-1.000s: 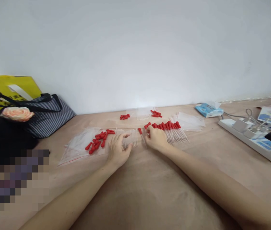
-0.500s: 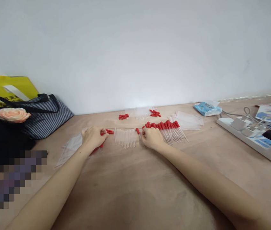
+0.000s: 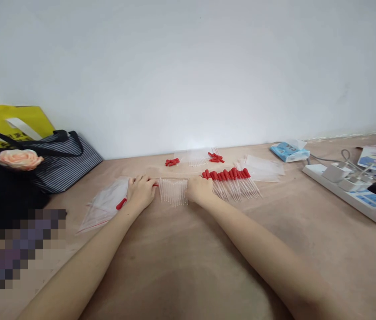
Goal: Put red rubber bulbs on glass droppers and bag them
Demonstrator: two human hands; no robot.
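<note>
My left hand lies low on the table with its fingers apart, over some red rubber bulbs that it mostly hides; one red bulb shows beside it on the clear plastic bags. My right hand is closed at the right end of a row of clear thin tubes; what its fingers hold, if anything, is hidden. Right of it lies a row of tubes with red bulbs on their tops. Further back are two small piles of red bulbs with clear tubes between them.
More clear bags and a blue tissue pack are at the back right. A white power strip with plugs stands at the right. A striped bag, a yellow bag and a fabric flower are at the left.
My left hand has moved right and flattened over the bulbs. My right hand has moved slightly left, to the clear tubes' edge, and the single red bulb beside it is out of sight.
</note>
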